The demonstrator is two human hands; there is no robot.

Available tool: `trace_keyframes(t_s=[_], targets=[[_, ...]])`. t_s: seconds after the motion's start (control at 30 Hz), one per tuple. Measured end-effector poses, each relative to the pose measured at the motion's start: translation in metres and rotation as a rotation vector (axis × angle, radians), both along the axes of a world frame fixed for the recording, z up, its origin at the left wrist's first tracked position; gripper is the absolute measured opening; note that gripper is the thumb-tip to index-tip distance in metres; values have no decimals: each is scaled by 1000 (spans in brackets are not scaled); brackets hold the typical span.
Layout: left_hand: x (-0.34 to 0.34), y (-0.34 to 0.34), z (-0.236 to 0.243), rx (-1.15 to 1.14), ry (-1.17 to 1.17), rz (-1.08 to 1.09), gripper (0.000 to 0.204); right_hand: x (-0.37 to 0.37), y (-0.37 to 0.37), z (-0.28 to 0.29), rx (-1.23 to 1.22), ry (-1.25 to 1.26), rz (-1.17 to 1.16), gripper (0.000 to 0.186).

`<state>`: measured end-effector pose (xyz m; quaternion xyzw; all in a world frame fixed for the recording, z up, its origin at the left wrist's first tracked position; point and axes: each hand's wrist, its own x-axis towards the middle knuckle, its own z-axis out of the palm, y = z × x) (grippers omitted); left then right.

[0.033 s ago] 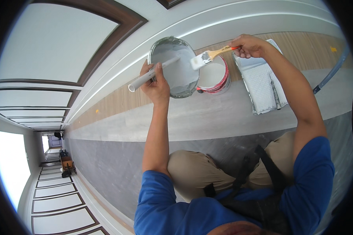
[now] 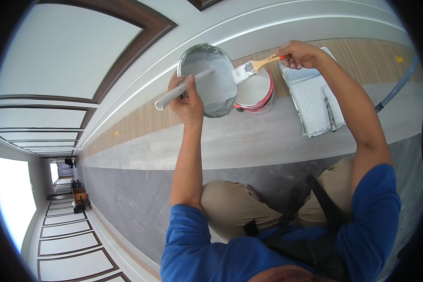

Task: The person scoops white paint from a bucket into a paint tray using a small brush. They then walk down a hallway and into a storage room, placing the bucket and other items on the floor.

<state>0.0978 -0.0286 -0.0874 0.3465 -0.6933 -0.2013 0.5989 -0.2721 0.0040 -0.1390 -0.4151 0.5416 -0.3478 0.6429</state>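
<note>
My left hand [image 2: 189,104] is closed around a white pipe [image 2: 173,95] and also grips the near-left rim of a round paint bucket [image 2: 219,114]. That bucket is tilted, its mouth facing me, with pale paint inside and smears on its rim. The pipe's far end reaches into the bucket. With its fingers closed, my right hand [image 2: 301,54] holds a paintbrush [image 2: 258,64] by its wooden handle. White paint coats the bristles, which are at the bucket's right rim; touching or apart, I cannot tell. Just below stands a red-rimmed paint pail [image 2: 272,90] with white paint in it.
Right of the pail lies a white paint tray [image 2: 305,117], spattered with paint. A grey hose or tube [image 2: 399,87] curves at the far right. The panelled wall [image 2: 268,23] runs along the far side, above a wood-look floor strip [image 2: 141,120] and pale sheeting [image 2: 150,145].
The paintbrush has shifted slightly to the right, from over the bucket's mouth to its right rim. The near end of the pipe has moved very slightly to the right.
</note>
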Motion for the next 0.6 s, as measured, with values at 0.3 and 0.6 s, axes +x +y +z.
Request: trace_keyframes(t_s=[0.3,0.6], targets=[[-13,2,2,-20,-165,-4,25,28,-9,-11,74,381,-109,23],[-30,9,-1,17,-70,-46,22,85,0,-7,70,183,-301,25]])
